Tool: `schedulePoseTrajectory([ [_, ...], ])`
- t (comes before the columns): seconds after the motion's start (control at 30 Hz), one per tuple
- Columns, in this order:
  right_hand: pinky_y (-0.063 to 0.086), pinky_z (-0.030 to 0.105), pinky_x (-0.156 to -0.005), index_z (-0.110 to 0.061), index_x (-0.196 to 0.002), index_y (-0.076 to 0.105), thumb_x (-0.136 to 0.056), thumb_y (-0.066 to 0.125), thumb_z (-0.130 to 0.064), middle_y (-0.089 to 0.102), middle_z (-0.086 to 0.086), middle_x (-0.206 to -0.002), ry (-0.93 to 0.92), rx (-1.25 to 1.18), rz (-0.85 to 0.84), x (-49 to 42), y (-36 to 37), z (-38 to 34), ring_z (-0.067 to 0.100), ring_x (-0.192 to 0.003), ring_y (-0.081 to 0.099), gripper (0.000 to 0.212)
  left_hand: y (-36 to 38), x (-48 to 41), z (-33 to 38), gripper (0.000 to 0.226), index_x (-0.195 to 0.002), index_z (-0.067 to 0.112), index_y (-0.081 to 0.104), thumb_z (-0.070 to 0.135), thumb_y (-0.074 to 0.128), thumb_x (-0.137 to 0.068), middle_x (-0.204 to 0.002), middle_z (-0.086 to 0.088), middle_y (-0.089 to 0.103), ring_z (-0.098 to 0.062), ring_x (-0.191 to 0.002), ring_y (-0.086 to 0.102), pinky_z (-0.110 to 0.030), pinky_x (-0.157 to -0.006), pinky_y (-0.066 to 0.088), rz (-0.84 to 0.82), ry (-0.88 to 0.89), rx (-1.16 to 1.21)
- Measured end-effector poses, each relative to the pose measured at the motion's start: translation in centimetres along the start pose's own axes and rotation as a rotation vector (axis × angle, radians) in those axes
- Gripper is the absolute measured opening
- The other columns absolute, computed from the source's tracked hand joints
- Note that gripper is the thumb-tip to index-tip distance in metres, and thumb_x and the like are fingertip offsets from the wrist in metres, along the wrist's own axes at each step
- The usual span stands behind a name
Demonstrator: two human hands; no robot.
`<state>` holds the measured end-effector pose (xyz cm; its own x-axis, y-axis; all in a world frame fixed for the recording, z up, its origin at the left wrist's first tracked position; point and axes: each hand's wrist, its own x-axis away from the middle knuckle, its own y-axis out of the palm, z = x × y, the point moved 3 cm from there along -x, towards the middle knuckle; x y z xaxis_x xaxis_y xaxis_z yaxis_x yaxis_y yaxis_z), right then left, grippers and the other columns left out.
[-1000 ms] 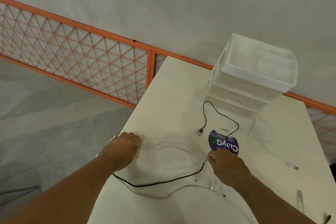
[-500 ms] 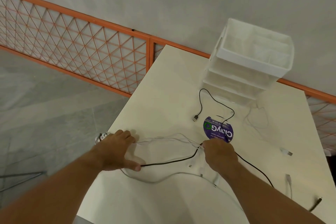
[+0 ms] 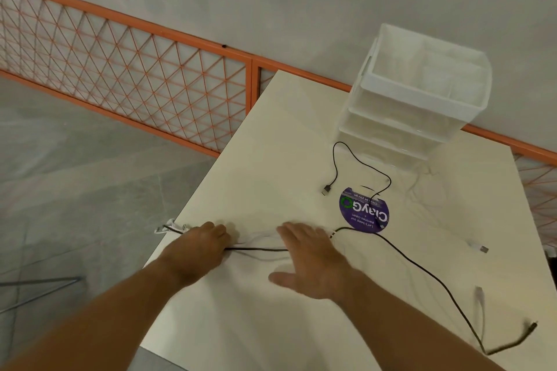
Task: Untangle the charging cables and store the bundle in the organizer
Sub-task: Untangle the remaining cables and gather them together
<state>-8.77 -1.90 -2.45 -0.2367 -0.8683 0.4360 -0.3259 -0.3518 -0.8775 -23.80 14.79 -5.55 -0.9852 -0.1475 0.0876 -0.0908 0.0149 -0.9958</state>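
A long black cable (image 3: 422,272) runs from my left hand (image 3: 197,250) under my right hand (image 3: 310,263) and off to a plug at the table's right front. Thin white cables (image 3: 259,238) lie between the hands, with white plugs (image 3: 482,249) out to the right. My left hand is curled on the black and white cables at the table's left edge. My right hand lies flat, fingers spread, on top of the cables. A second, shorter black cable (image 3: 336,159) curls in front of the white stacked organizer (image 3: 422,96), whose top bin is open.
The cream table (image 3: 271,144) has a round purple sticker (image 3: 364,211) near its middle. Its left edge drops to a grey floor. An orange lattice railing (image 3: 135,69) runs behind the table along a grey wall.
My right hand has let go of its pinch, opened flat and slid left toward my left hand. The black cable between the hands now lies straight. My left hand has curled onto the cables.
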Motion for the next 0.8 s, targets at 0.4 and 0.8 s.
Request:
schedulePoseTrajectory([
  [0.4,0.031,0.048,-0.099,-0.021,-0.14,0.036,-0.098,0.044,-0.04,0.044,0.007,-0.135,0.079,0.109,0.133,-4.1,1.0,-4.3,0.031,-0.121,0.039,0.046,1.0,-0.8,1.1,0.034,-0.066,0.013,0.061,0.006,0.086,-0.044,-0.058,-0.004,0.054,-0.017,-0.038,0.049,-0.021,-0.033,0.04,0.093,-0.036,0.01],
  [0.8,0.033,0.042,-0.09,-0.019,-0.123,0.05,-0.103,0.037,-0.031,0.053,0.006,-0.123,-0.042,0.122,0.21,-6.1,0.8,-5.6,0.028,-0.112,0.045,0.027,2.2,-0.8,1.3,0.016,-0.077,0.012,0.065,0.007,0.06,-0.062,-0.066,-0.005,0.052,-0.017,-0.046,0.047,-0.026,-0.036,0.039,0.213,0.04,-0.065],
])
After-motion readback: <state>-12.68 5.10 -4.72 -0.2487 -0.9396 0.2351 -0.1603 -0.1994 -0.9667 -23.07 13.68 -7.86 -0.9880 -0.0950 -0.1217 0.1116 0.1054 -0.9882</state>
